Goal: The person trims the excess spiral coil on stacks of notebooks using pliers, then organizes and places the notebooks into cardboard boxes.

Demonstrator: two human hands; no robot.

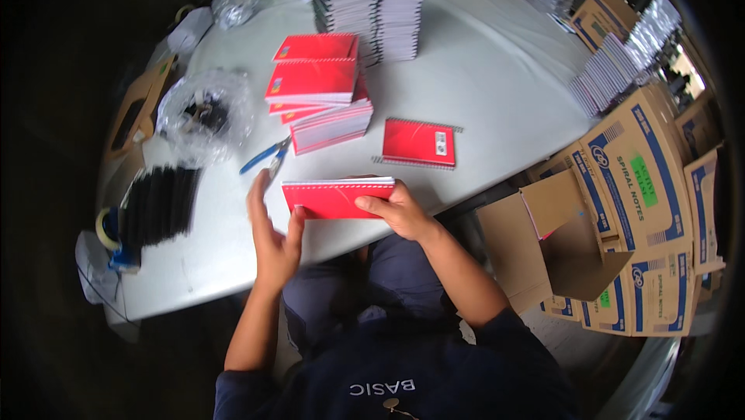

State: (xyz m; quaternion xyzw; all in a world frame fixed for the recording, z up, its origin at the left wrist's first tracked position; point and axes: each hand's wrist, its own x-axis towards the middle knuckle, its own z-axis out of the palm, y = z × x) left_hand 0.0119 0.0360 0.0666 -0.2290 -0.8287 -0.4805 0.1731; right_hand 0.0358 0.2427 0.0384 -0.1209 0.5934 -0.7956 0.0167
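Observation:
My right hand (400, 210) grips the right end of a red-covered notebook (334, 199), its thumb on the cover and its fingers behind. A row of punched holes runs along the notebook's upper edge, with white pages showing above. My left hand (273, 238) is open at the notebook's left end, fingers spread and thumb at the lower left corner; I cannot tell whether it touches. Just beyond my left fingertips lie blue-handled pliers (260, 158). A red spiral notebook (411, 141) with coil ends sticking out lies past my right hand. Red notebooks (318, 82) are piled behind the pliers.
Black spiral coils (163, 204) lie at the left of the white table (481, 86), near a tape dispenser (112, 234) and a clear plastic bag (206, 114). Tall stacks of spiral notebooks (369, 9) stand at the back. An open carton (516, 245) and stacked boxes (640, 172) are on the right.

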